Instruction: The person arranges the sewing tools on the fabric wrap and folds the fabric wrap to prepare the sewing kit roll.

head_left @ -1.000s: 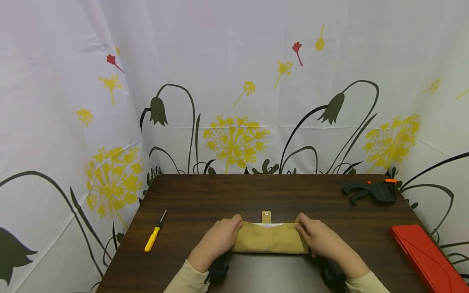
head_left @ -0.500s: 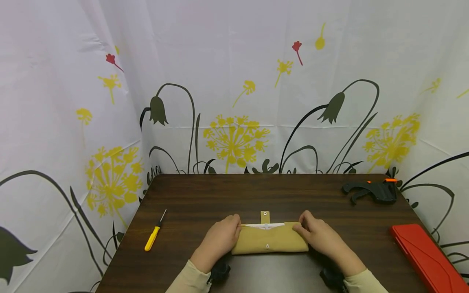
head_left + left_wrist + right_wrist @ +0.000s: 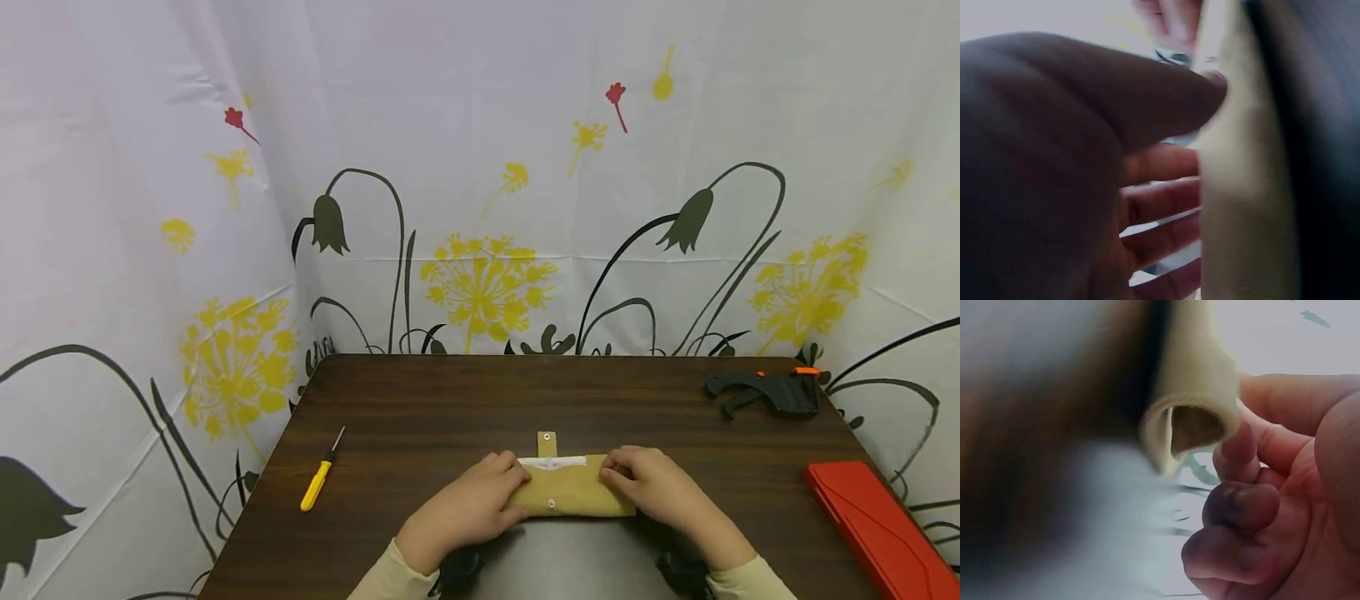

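A tan fabric pouch [image 3: 576, 496] lies folded into a long flat bundle near the front of the table. A strap [image 3: 547, 444] with a metal snap sticks out past its far edge, beside a strip of white lining; another snap shows on the front face. My left hand [image 3: 472, 504] grips the left part, thumb on the near side and fingers reaching behind the cloth. At the right end, my right hand [image 3: 648, 483] pinches the far edge between thumb and index finger, other fingers curled. The right wrist view shows the fold's end [image 3: 1194, 428] as a hollow loop.
A yellow-handled screwdriver [image 3: 318, 483] lies at the left of the dark wooden table [image 3: 450, 400]. A black clamp with orange parts [image 3: 772, 392] is at the back right, and a red case [image 3: 877, 525] sits along the right edge. A printed curtain [image 3: 480, 125] hangs behind.
My left hand has slid inward from the pouch's left end, now covering more of it. The right hand keeps its place at the right end. The head view has shifted slightly.
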### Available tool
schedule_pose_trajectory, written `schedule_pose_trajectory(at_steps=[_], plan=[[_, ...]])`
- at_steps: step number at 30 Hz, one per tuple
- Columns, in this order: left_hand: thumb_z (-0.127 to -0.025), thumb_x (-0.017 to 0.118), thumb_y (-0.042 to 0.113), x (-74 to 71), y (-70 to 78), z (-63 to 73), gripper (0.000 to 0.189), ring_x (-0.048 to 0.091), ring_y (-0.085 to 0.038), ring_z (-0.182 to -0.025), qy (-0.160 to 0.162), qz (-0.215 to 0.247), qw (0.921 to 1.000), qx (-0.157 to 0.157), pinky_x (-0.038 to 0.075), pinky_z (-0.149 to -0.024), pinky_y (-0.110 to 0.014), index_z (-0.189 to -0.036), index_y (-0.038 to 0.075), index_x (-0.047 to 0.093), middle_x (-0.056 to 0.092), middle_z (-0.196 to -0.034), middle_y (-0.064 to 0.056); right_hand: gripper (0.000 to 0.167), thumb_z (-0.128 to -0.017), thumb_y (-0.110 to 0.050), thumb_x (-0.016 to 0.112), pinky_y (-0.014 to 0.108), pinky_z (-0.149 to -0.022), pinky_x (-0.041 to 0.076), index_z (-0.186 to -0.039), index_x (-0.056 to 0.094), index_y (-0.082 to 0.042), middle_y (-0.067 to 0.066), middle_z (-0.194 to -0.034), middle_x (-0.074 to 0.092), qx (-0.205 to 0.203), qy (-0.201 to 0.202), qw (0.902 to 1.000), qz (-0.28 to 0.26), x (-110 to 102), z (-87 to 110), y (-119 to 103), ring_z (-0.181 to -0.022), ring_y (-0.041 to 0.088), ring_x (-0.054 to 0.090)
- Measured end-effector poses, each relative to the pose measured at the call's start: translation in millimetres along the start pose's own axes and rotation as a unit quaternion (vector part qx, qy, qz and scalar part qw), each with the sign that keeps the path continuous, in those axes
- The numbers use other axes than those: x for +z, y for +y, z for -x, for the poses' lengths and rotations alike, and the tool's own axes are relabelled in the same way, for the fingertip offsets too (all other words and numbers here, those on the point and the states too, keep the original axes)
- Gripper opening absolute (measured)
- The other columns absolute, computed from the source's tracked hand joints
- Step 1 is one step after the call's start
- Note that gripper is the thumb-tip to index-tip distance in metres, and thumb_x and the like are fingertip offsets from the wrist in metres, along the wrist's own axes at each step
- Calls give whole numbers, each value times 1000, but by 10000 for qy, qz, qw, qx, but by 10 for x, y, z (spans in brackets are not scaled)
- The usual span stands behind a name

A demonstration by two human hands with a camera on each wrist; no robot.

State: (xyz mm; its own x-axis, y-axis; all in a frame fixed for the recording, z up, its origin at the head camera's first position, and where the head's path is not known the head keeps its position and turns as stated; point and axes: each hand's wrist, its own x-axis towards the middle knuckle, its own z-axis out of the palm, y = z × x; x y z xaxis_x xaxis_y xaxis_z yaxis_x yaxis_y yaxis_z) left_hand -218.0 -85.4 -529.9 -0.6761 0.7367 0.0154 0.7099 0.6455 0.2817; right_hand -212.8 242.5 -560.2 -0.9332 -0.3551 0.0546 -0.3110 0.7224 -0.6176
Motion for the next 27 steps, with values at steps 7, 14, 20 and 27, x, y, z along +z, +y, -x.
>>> schedule_pose_trajectory(at_steps=[7, 14, 20, 27], plan=[[-96, 85, 33, 117, 38, -6, 53, 56, -15, -119, -80, -41, 9995, -288, 52, -107, -32, -142, 15, 66, 60, -134, 1, 32, -108, -36, 69, 28, -56, 51, -127, 70, -11, 6, -91, 66, 790, -132, 9780, -1928, -123, -111, -422, -68, 14, 62], [-92, 89, 30, 181, 52, -21, 54, 58, -16, -117, 8, -215, 9990, -395, 55, -103, -33, -138, 15, 66, 62, -131, 2, 64, -110, -27, 67, 31, -60, 60, -161, 38, 0, 26, -153, 45, 1440, -343, 9088, -3901, 301, -299, -589, -85, 24, 71], [-88, 93, 38, 203, 72, -60, 55, 57, -13, -109, 98, -533, 9973, -489, 56, -100, -33, -132, 18, 66, 64, -123, 5, 67, -111, -19, 63, 27, -61, 58, -167, 30, -4, 25, -164, 35, 1451, -458, 8669, -4747, 515, -391, -357, -86, 19, 62], [-89, 91, 36, 245, 73, -71, 40, 62, -15, -107, 307, -774, 9953, -486, 57, -109, -42, -117, 20, 68, 67, -116, 5, 58, -111, -17, 64, 21, -54, 54, -161, 42, 1, 15, -128, 60, 1217, -784, 8455, -5140, 589, -447, -206, -73, 10, 60]])
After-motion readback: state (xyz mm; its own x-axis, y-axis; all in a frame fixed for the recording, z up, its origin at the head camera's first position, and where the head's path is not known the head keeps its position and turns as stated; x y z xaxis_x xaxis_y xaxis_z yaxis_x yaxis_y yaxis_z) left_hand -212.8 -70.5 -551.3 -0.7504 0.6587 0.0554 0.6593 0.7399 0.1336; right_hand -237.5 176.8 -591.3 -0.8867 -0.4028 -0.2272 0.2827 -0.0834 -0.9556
